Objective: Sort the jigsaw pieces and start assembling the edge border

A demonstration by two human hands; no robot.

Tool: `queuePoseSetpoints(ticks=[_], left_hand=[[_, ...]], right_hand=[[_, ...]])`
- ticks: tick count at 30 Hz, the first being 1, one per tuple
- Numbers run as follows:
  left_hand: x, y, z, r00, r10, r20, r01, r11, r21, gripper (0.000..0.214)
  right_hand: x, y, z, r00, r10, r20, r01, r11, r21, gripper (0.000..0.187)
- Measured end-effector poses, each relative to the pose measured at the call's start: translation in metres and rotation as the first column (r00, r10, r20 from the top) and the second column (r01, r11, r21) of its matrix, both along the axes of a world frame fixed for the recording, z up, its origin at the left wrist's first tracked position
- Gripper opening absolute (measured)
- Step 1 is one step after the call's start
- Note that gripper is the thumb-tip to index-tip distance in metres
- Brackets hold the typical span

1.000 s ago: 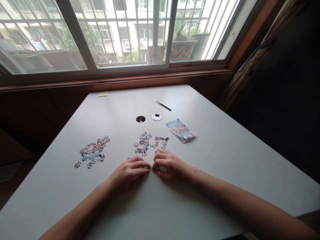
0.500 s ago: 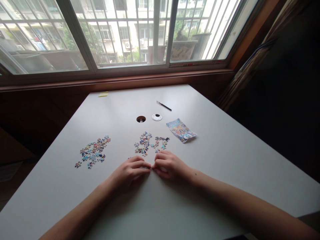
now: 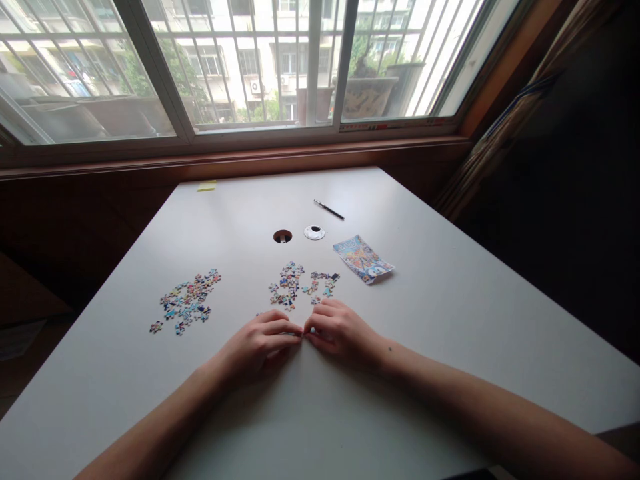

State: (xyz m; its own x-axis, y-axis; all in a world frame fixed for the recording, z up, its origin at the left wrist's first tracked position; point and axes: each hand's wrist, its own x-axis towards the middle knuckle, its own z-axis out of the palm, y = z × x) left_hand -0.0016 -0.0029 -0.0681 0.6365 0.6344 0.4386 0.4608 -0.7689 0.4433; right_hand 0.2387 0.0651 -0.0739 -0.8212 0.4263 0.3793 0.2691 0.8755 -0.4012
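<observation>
My left hand point(image 3: 265, 340) and my right hand point(image 3: 343, 330) rest on the white table with their fingertips meeting. Both are closed in a pinch on small jigsaw pieces, mostly hidden by the fingers, with only a tiny pale bit showing. Just beyond the fingers lies a cluster of loose jigsaw pieces point(image 3: 287, 287). Beside it, a smaller group of jigsaw pieces point(image 3: 327, 283) sits partly behind my right hand. Farther left is a larger spread of jigsaw pieces point(image 3: 190, 300). A colourful picture sheet point(image 3: 363, 259) lies beyond my right hand.
The white table point(image 3: 475, 333) runs back to a barred window point(image 3: 240, 67). On it are a round cable hole point(image 3: 283, 237), its loose cover point(image 3: 315, 233), a black pen point(image 3: 330, 209) and a yellow sticky note point(image 3: 207, 186). A curtain point(image 3: 505, 120) hangs at the right.
The fingers of my right hand have shifted very slightly at the meeting point. My left hand stays where it was, and the piles have not moved.
</observation>
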Motion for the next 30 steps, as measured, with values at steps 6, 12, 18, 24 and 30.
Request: queuePoseSetpoints(ticks=[6, 12, 18, 24, 30], left_hand=[[-0.0004, -0.0001, -0.0003, 1.000, 0.003, -0.006, -0.003, 1.000, -0.013, 0.029], [0.0012, 0.0003, 0.0020, 1.000, -0.007, 0.023, 0.007, 1.000, 0.008, 0.027], [0.0005, 0.0003, 0.0011, 1.000, -0.006, 0.010, 0.006, 1.000, -0.002, 0.028], [-0.0001, 0.0006, -0.0002, 1.000, -0.003, 0.008, 0.003, 1.000, 0.005, 0.026], [0.0003, 0.0004, -0.0004, 1.000, 0.007, 0.003, -0.007, 1.000, -0.003, 0.027]], right_hand=[[0.0018, -0.0018, 0.0018, 0.999, -0.035, 0.002, 0.035, 0.996, -0.083, 0.008], [0.0027, -0.0024, 0.0072, 0.999, -0.033, 0.003, 0.033, 0.991, -0.127, 0.009], [0.0021, -0.0003, 0.0060, 1.000, -0.006, -0.003, 0.006, 0.994, -0.106, 0.007], [0.0014, 0.0009, -0.0005, 0.998, 0.040, -0.041, -0.042, 0.998, -0.057, 0.010], [0.0021, -0.0007, 0.0006, 0.997, 0.030, -0.072, -0.032, 0.999, -0.023, 0.013]])
